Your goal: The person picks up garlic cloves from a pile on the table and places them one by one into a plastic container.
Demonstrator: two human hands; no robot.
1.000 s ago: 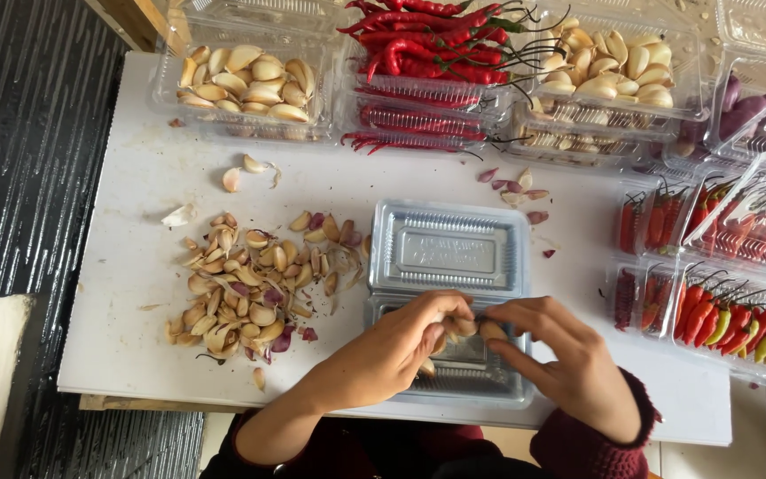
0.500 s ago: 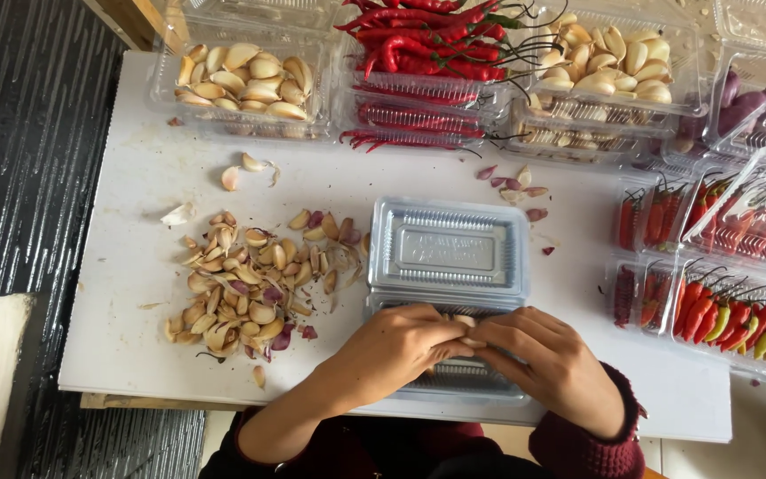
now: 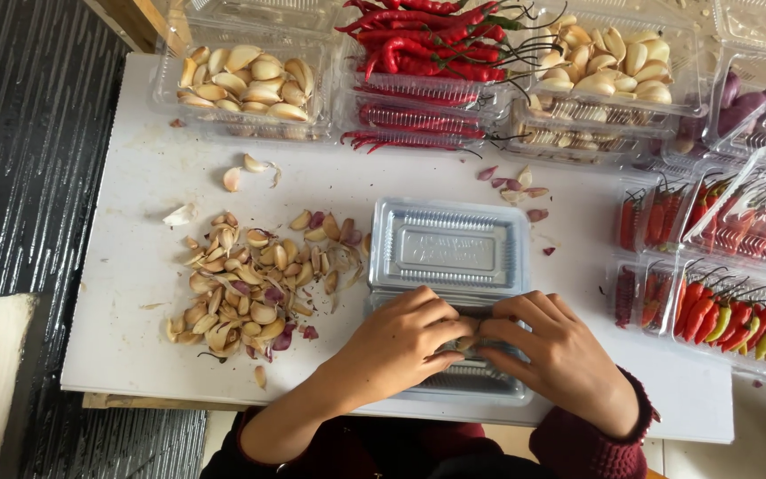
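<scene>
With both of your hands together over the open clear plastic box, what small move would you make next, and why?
Probably lower the small piece, likely garlic, into the tray of the open clamshell box. The left hand and right hand meet over that tray with fingertips pinched around it, so it sits right below. The pile of garlic cloves and skins lies close by the left hand.

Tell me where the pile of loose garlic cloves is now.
In the head view, the garlic pile lies on the white table, left of the open clear container and beside the left hand.
</scene>
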